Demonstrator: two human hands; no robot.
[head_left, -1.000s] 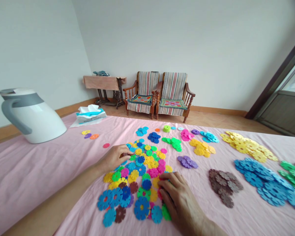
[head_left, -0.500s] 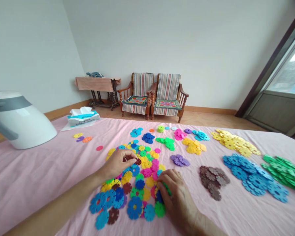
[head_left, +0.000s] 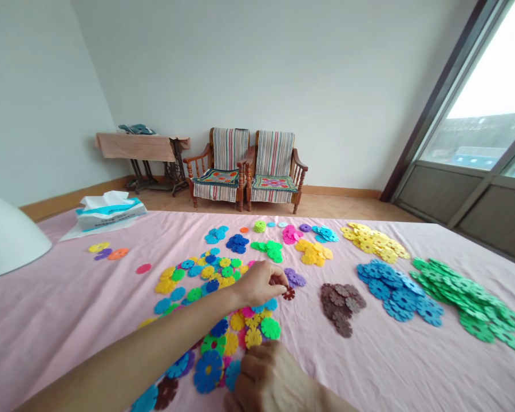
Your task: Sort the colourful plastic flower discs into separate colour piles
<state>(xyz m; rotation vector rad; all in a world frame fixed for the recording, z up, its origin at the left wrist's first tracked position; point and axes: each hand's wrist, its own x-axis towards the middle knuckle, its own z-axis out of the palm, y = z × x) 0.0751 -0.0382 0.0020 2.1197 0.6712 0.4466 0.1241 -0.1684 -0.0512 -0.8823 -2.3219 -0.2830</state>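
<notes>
In the head view, the left hand (head_left: 264, 284) is at the middle of the frame, thumb and fingertips closed on the rim of a small brown disc (head_left: 289, 293); a pinch at the edge probably suits so thin and flat a piece, and it leaves the notched face in sight. That disc is just below the purple heap (head_left: 295, 278) and to the left of the brown heap (head_left: 340, 301), apart from the latter. The right hand (head_left: 272, 375), at the lower middle, has its fingers curled over the near edge of the mixed pile (head_left: 230, 343); its back faces the camera, so I cannot tell whether it holds anything. The mixed pile spreads from the centre to the bottom of the frame, partly hidden by the left forearm, and lies loose and shallow, which likely keeps single colours easy to spot. To the right lie the blue heap (head_left: 397, 290), the green heap (head_left: 466, 300) and the yellow heap (head_left: 374, 241), each of one colour with cloth between most of them, presumably so that they do not mingle. At the left edge of the pink cloth (head_left: 90, 309), the tissue box (head_left: 110, 217) and a cut-off white vessel (head_left: 8, 240) stand well apart from the discs under the hands.
</notes>
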